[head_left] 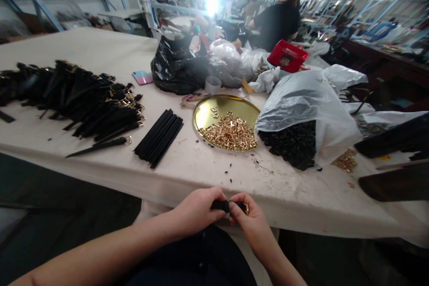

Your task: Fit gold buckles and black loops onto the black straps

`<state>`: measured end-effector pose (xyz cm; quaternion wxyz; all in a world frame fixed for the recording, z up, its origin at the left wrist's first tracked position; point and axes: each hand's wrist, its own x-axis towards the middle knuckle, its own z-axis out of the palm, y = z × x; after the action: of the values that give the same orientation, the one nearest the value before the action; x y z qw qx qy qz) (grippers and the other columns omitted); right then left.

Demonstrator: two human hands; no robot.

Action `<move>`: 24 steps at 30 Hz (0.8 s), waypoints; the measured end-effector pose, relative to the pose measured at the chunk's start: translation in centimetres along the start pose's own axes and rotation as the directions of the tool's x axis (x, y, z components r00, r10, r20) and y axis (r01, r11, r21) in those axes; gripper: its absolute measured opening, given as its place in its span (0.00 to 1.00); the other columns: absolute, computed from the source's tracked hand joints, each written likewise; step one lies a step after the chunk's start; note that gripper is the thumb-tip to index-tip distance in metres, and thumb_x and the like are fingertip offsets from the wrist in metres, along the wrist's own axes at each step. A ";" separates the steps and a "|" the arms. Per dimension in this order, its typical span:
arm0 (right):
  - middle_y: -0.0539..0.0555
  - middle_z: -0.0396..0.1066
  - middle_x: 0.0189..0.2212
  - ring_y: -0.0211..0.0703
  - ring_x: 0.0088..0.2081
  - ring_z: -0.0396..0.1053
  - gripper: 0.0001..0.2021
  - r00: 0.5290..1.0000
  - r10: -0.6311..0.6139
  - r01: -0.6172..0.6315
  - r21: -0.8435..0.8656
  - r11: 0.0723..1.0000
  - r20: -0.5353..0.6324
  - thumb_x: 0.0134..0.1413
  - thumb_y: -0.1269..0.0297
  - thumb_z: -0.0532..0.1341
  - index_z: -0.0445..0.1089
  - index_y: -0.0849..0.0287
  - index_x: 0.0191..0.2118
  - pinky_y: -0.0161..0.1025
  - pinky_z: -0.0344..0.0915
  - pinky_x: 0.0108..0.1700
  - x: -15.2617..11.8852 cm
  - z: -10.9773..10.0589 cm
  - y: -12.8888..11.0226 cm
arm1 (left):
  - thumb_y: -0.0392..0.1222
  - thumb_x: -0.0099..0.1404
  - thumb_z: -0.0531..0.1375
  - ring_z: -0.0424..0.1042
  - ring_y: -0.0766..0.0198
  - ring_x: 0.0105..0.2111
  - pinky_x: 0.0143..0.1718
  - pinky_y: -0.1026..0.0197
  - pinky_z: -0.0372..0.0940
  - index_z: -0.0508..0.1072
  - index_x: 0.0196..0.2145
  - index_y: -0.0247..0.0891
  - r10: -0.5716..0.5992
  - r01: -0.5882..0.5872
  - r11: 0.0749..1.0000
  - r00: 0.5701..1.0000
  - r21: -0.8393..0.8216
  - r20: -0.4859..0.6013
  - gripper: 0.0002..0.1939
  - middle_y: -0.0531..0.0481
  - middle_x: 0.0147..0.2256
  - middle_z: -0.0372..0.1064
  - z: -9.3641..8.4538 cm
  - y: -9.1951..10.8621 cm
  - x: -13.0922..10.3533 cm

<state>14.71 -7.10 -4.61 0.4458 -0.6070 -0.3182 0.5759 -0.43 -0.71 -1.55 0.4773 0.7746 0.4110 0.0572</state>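
Just in front of the table's near edge, my left hand [201, 209] is closed on a black strap [219, 205]. My right hand [248, 216] pinches the same strap close by, and a bit of gold-coloured metal, apparently a buckle [247, 209], shows beside its fingers. The strap's remaining length is hidden by the hands. Beyond them lies a round golden tray [204, 107] with a heap of small gold buckles [233, 132]. Left of the tray is a neat stack of black straps [159, 136]. A single strap with a gold buckle [100, 146] lies farther left.
A big pile of buckled black straps [83, 98] covers the left side. Right of the tray, a clear plastic bag [308, 98] spills small black pieces [290, 143]. A black bag [177, 67], a tape roll [212, 85] and a phone [142, 77] lie behind. A person [279, 20] is in the background.
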 end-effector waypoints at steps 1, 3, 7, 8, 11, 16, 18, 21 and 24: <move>0.44 0.61 0.15 0.34 0.19 0.60 0.18 0.999 -0.011 0.012 -0.032 0.999 0.031 0.39 0.50 0.64 0.63 0.59 0.27 0.33 0.58 0.24 0.2 -0.2 -0.2 | 0.39 0.54 0.59 0.69 0.61 0.35 0.34 0.65 0.60 0.70 0.37 0.39 0.017 -0.017 1.000 1.000 -0.005 0.005 0.11 0.51 0.35 0.71 0.0 0.0 0.0; 0.44 0.61 0.15 0.35 0.20 0.61 0.17 0.997 -0.023 0.028 -0.067 0.997 0.076 0.41 0.49 0.63 0.63 0.59 0.28 0.33 0.58 0.25 0.5 -0.4 -0.6 | 0.38 0.54 0.58 0.69 0.61 0.36 0.35 0.65 0.60 0.70 0.38 0.39 0.043 -0.043 0.999 0.999 -0.005 0.008 0.11 0.50 0.36 0.71 -0.3 -0.1 0.2; 0.46 0.64 0.19 0.38 0.24 0.64 0.18 0.994 -0.058 0.068 -0.104 0.992 0.093 0.45 0.50 0.60 0.65 0.59 0.36 0.35 0.61 0.29 1.1 -0.9 -1.0 | 0.37 0.54 0.56 0.69 0.60 0.35 0.35 0.64 0.60 0.71 0.38 0.39 0.031 -0.030 0.998 0.999 0.060 -0.028 0.13 0.50 0.35 0.72 -1.2 -0.1 0.6; 0.47 0.65 0.19 0.39 0.24 0.65 0.18 0.993 -0.073 0.083 -0.118 0.990 0.091 0.45 0.50 0.59 0.65 0.59 0.37 0.36 0.61 0.29 1.2 -1.0 -1.1 | 0.37 0.54 0.56 0.70 0.60 0.35 0.34 0.64 0.60 0.71 0.38 0.39 0.026 -0.024 0.997 0.999 0.074 -0.031 0.12 0.50 0.35 0.72 -1.4 -0.1 0.7; 0.48 0.66 0.21 0.40 0.26 0.66 0.13 0.988 -0.125 0.140 -0.191 0.972 0.085 0.48 0.53 0.58 0.65 0.59 0.35 0.37 0.63 0.30 1.3 -1.1 -1.0 | 0.39 0.54 0.56 0.70 0.61 0.34 0.34 0.64 0.59 0.71 0.37 0.40 0.019 -0.018 0.998 1.000 0.065 -0.019 0.11 0.51 0.34 0.72 -1.4 -0.4 1.1; 0.52 0.67 0.29 0.41 0.31 0.66 0.04 0.942 -0.285 0.332 -0.379 0.864 0.176 0.50 0.65 0.56 0.66 0.58 0.32 0.38 0.63 0.33 1.4 -0.9 -0.6 | 0.39 0.56 0.56 0.69 0.60 0.35 0.35 0.64 0.59 0.72 0.36 0.39 0.046 -0.049 0.997 0.998 0.067 0.040 0.10 0.50 0.34 0.72 -0.4 -0.6 2.1; 0.52 0.67 0.29 0.41 0.31 0.66 0.05 0.946 -0.271 0.321 -0.376 0.869 0.180 0.50 0.65 0.56 0.66 0.58 0.33 0.38 0.63 0.34 1.6 -1.0 -0.7 | 0.39 0.56 0.56 0.69 0.61 0.35 0.35 0.65 0.58 0.72 0.37 0.39 0.057 -0.061 0.997 0.995 0.049 0.084 0.10 0.50 0.34 0.72 -0.8 -0.6 2.4; 0.50 0.67 0.26 0.41 0.29 0.67 0.08 0.975 -0.172 0.205 -0.265 0.942 0.141 0.51 0.60 0.56 0.64 0.58 0.35 0.38 0.64 0.33 2.1 -1.3 -1.0 | 0.41 0.56 0.56 0.68 0.62 0.35 0.34 0.66 0.58 0.71 0.40 0.39 0.047 -0.044 0.999 0.991 -0.023 0.127 0.13 0.51 0.36 0.72 -2.4 -0.5 2.7; 0.49 0.67 0.24 0.41 0.28 0.68 0.12 0.987 -0.117 0.136 -0.187 0.973 0.111 0.49 0.56 0.57 0.63 0.58 0.36 0.38 0.65 0.32 2.3 -1.6 -1.3 | 0.44 0.54 0.57 0.68 0.63 0.30 0.29 0.67 0.58 0.72 0.36 0.38 -0.009 0.012 1.000 0.984 -0.014 0.177 0.12 0.53 0.31 0.72 -3.7 -0.5 2.7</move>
<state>16.71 -4.78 -4.45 0.4042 -0.5966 -0.4325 0.5419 -0.69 3.81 -0.79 0.5180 0.7708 0.3706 -0.0112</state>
